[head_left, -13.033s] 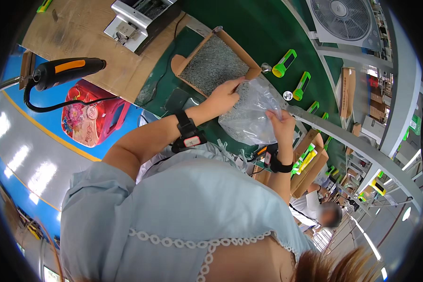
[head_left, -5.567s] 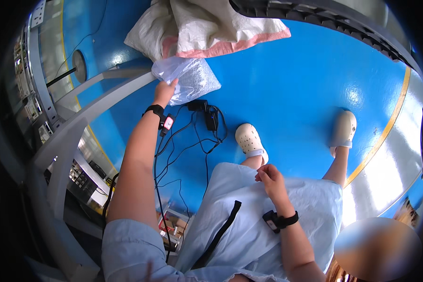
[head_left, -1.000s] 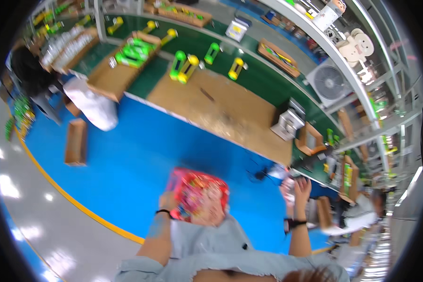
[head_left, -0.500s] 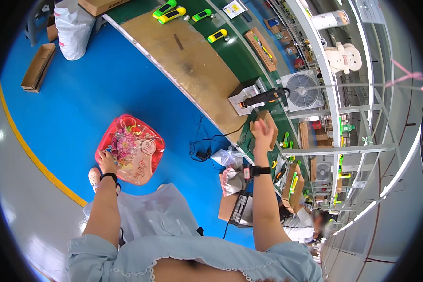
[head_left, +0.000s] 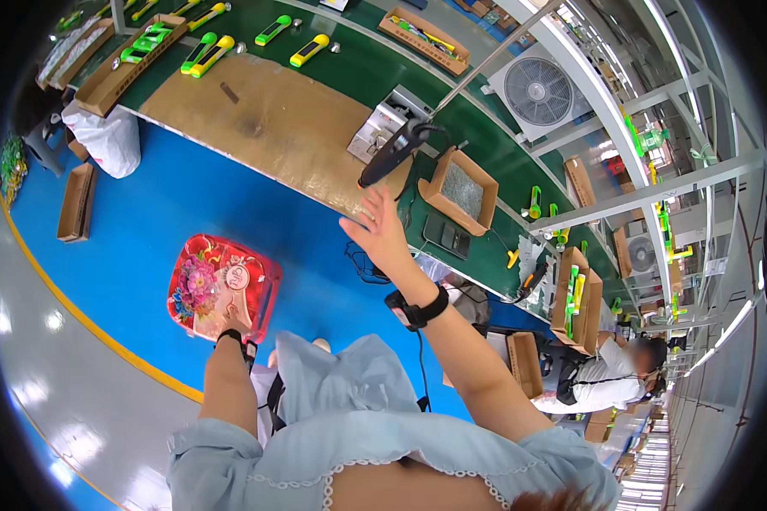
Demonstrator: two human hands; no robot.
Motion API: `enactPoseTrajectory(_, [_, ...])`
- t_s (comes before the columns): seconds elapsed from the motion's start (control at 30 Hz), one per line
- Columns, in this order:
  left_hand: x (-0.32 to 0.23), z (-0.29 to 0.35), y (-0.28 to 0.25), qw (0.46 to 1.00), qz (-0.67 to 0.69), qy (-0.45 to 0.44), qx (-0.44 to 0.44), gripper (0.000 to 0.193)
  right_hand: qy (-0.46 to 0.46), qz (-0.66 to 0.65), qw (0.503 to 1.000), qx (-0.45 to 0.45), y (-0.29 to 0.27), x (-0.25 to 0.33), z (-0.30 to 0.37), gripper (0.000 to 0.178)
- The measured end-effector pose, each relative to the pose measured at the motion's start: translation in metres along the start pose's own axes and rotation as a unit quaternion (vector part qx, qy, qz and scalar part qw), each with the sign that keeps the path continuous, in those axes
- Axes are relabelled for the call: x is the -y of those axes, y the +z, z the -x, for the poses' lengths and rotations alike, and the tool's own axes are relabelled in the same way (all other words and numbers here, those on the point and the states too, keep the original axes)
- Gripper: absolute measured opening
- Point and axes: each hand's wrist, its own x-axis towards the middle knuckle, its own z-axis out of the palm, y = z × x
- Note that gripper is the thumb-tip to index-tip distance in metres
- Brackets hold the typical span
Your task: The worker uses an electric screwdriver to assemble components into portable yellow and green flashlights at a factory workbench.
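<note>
A red plastic stool (head_left: 268,294) with a flower-patterned top stands on the blue floor to the left. My left hand (head_left: 235,322) grips its near edge; the fingertips are partly hidden. My right hand (head_left: 373,223) is raised by the bench edge, fingers spread and holding nothing. Just beyond its fingertips hangs a black electric screwdriver (head_left: 392,155), apart from the hand. Behind the screwdriver sits a silver-and-white boxy device (head_left: 389,123) on the bench. A cardboard box of small metal parts (head_left: 460,189) lies right of my right hand, with a dark flat device (head_left: 446,235) before it.
A brown sheet (head_left: 260,128) covers part of the green workbench (head_left: 349,72). Green and yellow torch-like items (head_left: 211,56) lie along its far side. A white sack (head_left: 106,140) and a long carton (head_left: 77,203) stand on the floor. A person in white (head_left: 605,375) is at the right.
My view has swung toward the bench. My right hand has come nearer the screwdriver. The stool has turned, and my left hand has shifted from its left side to its near edge.
</note>
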Motion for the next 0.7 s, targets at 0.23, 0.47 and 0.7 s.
enactPoseTrajectory(0.23, [-0.037,0.001,0.007,0.992,0.072,0.025,0.097,0.078,-0.075,-0.064,0.987,-0.131,-0.033,-0.026,-0.072,0.088])
enactPoseTrajectory(0.47, [-0.053,-0.009,-0.001,0.958,0.189,0.077,0.200,0.071,-0.073,-0.144,0.987,0.013,-0.047,-0.009,-0.081,0.057])
enactPoseTrajectory(0.7, [-0.135,-0.025,0.018,0.947,-0.011,0.209,0.242,0.049,-0.034,-0.097,0.994,0.031,-0.104,-0.017,-0.084,0.044])
